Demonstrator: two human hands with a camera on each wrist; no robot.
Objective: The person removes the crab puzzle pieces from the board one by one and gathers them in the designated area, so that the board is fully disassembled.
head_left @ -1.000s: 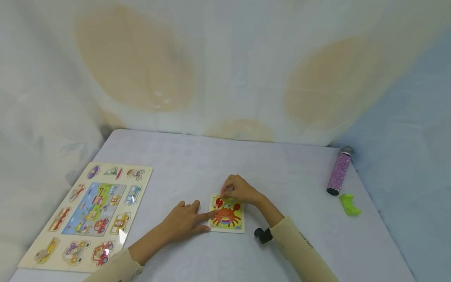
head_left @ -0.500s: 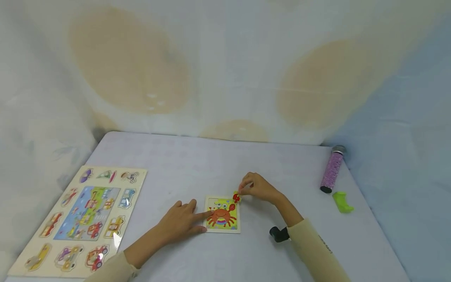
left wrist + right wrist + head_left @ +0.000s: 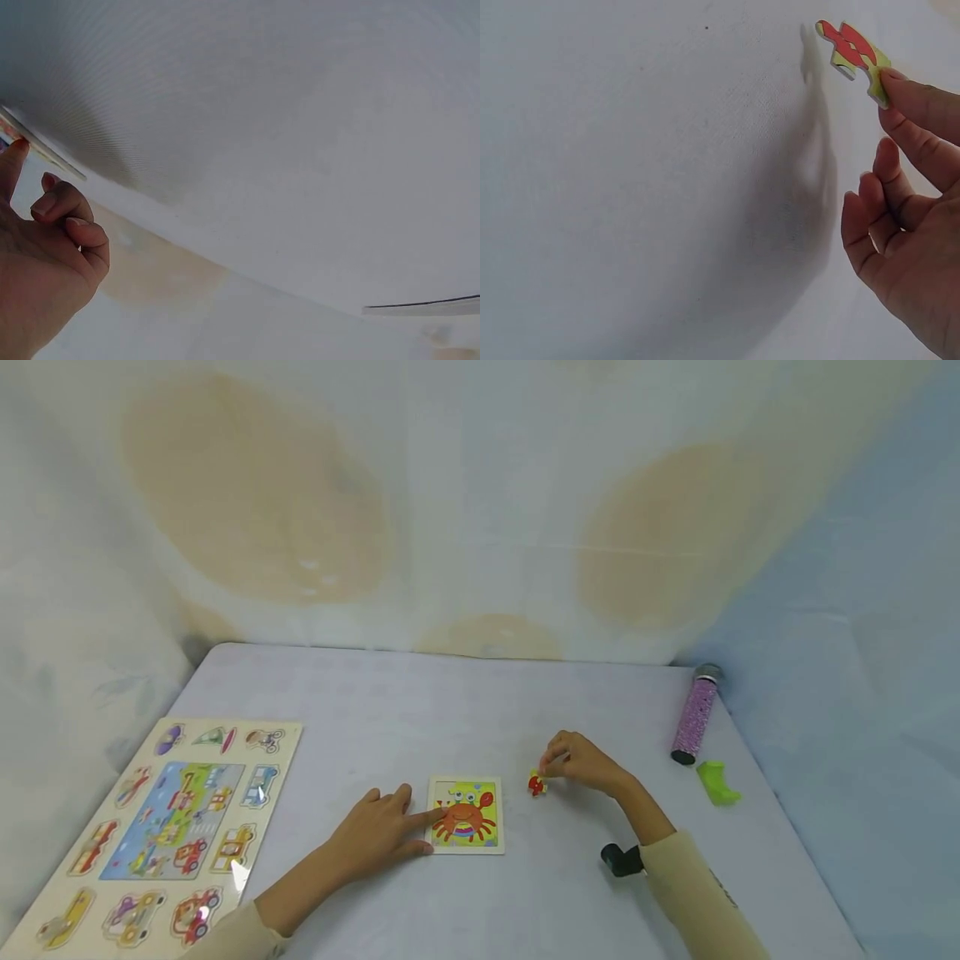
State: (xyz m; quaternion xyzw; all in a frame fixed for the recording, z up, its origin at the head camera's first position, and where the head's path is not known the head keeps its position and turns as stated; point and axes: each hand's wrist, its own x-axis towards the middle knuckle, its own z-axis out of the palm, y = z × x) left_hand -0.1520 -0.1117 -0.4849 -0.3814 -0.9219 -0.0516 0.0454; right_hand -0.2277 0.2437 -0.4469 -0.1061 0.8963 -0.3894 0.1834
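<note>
A small jigsaw puzzle with a crab picture lies in a pale frame (image 3: pixel 487 850) at the middle of the table; its upper left corner shows a bare gap. My left hand (image 3: pixel 372 835) reaches in from the left, its straight index finger on the picture and its thumb at the lower left corner. The left wrist view shows the other fingers (image 3: pixel 64 202) loosely bent. To the right of the frame, my right hand (image 3: pixel 585 764) pinches a red and yellow puzzle piece (image 3: pixel 851 51) between thumb and index finger, held over the white tabletop.
A large wooden peg puzzle board (image 3: pixel 273 760) with vehicle shapes lies at the left. On the right are a pink glittery microphone (image 3: pixel 694 718) and a bright green curved piece (image 3: pixel 717 783). A black object (image 3: pixel 622 860) shows at the right wrist.
My right hand has lifted the puzzle piece out of the frame's upper left corner and carried it rightward, away from the frame. The left hand has stayed on the puzzle.
</note>
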